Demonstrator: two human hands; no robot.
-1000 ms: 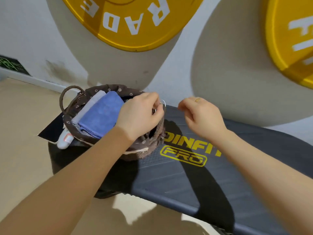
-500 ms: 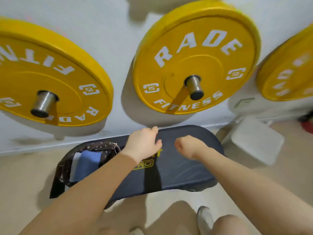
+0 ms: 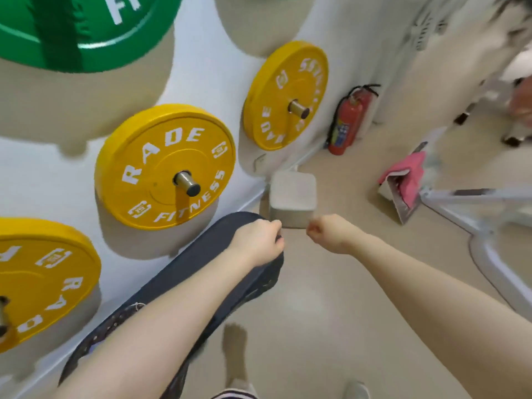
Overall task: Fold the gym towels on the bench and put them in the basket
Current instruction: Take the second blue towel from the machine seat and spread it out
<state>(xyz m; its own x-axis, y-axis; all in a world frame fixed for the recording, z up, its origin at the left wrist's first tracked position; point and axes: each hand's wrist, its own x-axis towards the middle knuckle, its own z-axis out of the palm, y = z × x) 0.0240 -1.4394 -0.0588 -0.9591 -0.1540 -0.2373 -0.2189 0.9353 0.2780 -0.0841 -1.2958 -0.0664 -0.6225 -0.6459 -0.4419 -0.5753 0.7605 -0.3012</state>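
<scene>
Nearest the camera, two bare forearms are extended forward over a beige floor (image 3: 316, 312), and part of a foot is seen at the lower edge. A dark patterned edge, possibly the basket (image 3: 115, 326), is glimpsed under the left forearm on the tabletop (image 3: 195, 263); it is largely hidden, so its contents cannot be told, and no towel is made out on the padded surface. The tabletop is a dark padded bench laid along the wall, its rounded far end reached by the left hand (image 3: 257, 240). The left hand is held above that end with the fingers curled in loosely; nothing is seen gripped in it. The right hand (image 3: 328, 231) is held just beside it, apart from it and over the floor, closed into a loose fist with nothing visible inside.

Just beyond the hands a white box (image 3: 292, 197) is set on the floor against the wall. On the wall, yellow weight plates (image 3: 164, 165) are hung on steel pegs, and a green plate (image 3: 80, 27) is mounted higher up. Farther right a pink cloth (image 3: 408, 177) is draped over a white metal frame (image 3: 475, 197). A red fire extinguisher (image 3: 347, 122) is stood by the wall at the back
</scene>
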